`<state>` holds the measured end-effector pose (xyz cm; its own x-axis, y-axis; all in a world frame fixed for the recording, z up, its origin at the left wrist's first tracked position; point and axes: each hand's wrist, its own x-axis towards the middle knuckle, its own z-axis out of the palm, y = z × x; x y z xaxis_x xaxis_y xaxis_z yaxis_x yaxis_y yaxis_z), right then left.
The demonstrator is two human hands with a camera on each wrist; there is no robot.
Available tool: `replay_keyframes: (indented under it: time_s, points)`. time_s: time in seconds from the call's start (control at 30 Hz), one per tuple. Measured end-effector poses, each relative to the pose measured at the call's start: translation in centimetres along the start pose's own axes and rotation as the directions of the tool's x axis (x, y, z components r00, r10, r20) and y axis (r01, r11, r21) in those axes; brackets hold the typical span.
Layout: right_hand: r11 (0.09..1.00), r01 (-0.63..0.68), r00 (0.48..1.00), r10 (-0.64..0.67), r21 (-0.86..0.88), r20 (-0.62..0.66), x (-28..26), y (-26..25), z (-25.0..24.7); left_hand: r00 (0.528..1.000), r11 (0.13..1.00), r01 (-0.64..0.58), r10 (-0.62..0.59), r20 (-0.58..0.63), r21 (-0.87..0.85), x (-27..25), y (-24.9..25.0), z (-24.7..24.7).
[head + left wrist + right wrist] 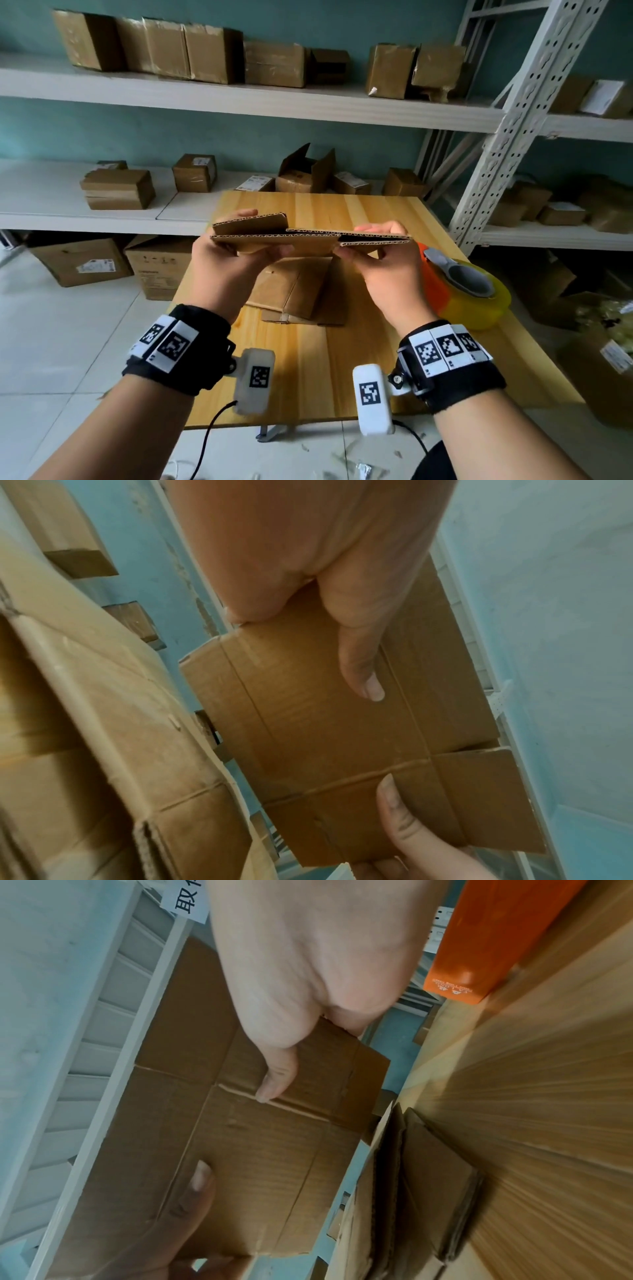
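I hold a flattened brown cardboard box point(308, 236) edge-on in the air above the wooden table point(342, 370). My left hand point(233, 257) pinches its left end, thumb on the near face point(363, 674) and fingers behind. My right hand point(380, 253) pinches the right end the same way, its thumb point(277, 1077) lying on a flap crease. The box's creased panels and flaps point(325, 723) fill both wrist views point(257, 1150). Its far face is hidden.
A stack of flattened boxes point(298, 291) lies on the table under my hands. An orange tape dispenser with a yellowish tape roll point(469, 287) sits at the table's right edge. White shelves point(239, 102) with taped boxes stand behind; a perforated rack post point(513, 123) is at right.
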<state>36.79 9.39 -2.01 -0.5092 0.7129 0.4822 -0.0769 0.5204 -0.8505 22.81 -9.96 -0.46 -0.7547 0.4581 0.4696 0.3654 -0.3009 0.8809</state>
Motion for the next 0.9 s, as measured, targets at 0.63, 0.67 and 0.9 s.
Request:
replay_keyframes:
  time_s: [0.63, 0.67, 0.9]
  points:
    - [0.998, 0.058, 0.998, -0.059, -0.024, -0.034, -0.4, 1.2, -0.6, 0.998, 0.997, -0.055, 0.057, 0.034, -0.051, -1.6, 0.3, 2.4]
    - [0.997, 0.071, 0.996, -0.073, -0.035, -0.044, -0.4, 1.2, -0.4, 0.997, 0.997, -0.061, 0.063, 0.033, -0.048, -1.6, 0.2, 2.3]
    - [0.996, 0.078, 0.996, -0.080, -0.044, -0.029, -0.2, 0.8, -0.7, 0.990, 0.994, -0.110, 0.109, 0.088, 0.005, -1.4, 0.1, 2.1]
